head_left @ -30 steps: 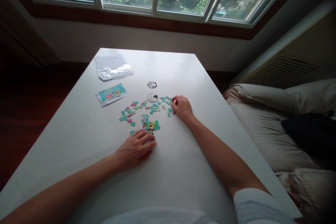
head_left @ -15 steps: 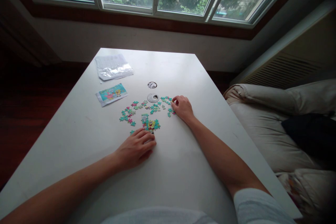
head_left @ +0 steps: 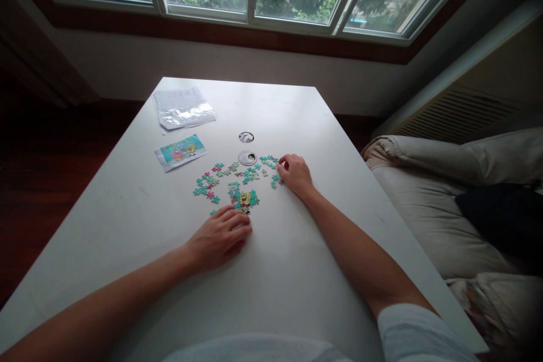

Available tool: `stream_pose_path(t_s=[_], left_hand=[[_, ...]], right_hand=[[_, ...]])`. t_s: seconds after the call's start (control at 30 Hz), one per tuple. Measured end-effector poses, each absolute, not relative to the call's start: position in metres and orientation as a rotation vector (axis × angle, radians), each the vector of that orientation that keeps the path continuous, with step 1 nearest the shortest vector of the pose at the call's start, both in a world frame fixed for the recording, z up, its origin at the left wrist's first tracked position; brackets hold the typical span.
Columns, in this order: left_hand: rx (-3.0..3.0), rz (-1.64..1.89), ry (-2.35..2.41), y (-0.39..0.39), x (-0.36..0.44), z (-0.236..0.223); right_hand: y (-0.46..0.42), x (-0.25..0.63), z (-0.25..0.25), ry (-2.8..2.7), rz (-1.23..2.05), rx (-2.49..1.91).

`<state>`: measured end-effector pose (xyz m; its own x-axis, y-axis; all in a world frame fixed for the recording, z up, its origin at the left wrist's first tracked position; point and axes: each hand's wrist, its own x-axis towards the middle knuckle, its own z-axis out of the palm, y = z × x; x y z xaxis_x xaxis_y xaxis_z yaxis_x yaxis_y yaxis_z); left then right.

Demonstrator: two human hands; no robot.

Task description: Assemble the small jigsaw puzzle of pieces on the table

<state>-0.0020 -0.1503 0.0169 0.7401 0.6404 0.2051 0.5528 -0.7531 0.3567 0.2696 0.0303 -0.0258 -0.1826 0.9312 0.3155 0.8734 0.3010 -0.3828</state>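
My left hand (head_left: 224,235) lies palm down on the table, fingers loosely stretched, with its fingertips at the lower edge of a joined patch of jigsaw puzzle (head_left: 245,199). The patch shows a yellow cartoon figure on teal, and its lower part is partly covered by the fingers. My right hand (head_left: 294,174) rests on its side by the right end of an arc of loose puzzle pieces (head_left: 207,180). Its thumb and forefinger are pinched together beside several teal pieces (head_left: 275,180). Whatever lies between those fingertips is too small to make out.
A picture card (head_left: 182,151) with the cartoon scene lies left of the pieces. Behind it is a clear plastic bag with papers (head_left: 184,108). Two round fittings, a silver ring (head_left: 247,158) and a round hole (head_left: 246,137), are in the white table (head_left: 288,288). A couch (head_left: 416,209) stands at right.
My left fingers have drawn back very slightly, and the joined patch shows a little more of its lower edge. My right hand has stayed in place.
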Motion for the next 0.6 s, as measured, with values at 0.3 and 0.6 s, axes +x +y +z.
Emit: stream_pose_path(t_s=[0.3, 0.6], left_hand=[[2.674, 0.487, 0.920, -0.1493, -0.0022, 0.0164], [2.669, 0.488, 0.907, -0.1494, -0.0025, 0.0149]], right_hand=[[0.0322, 0.2697, -0.0290, -2.069, 0.164, -1.598], [0.0308, 0.2692, -0.0278, -2.077, 0.137, -1.587]])
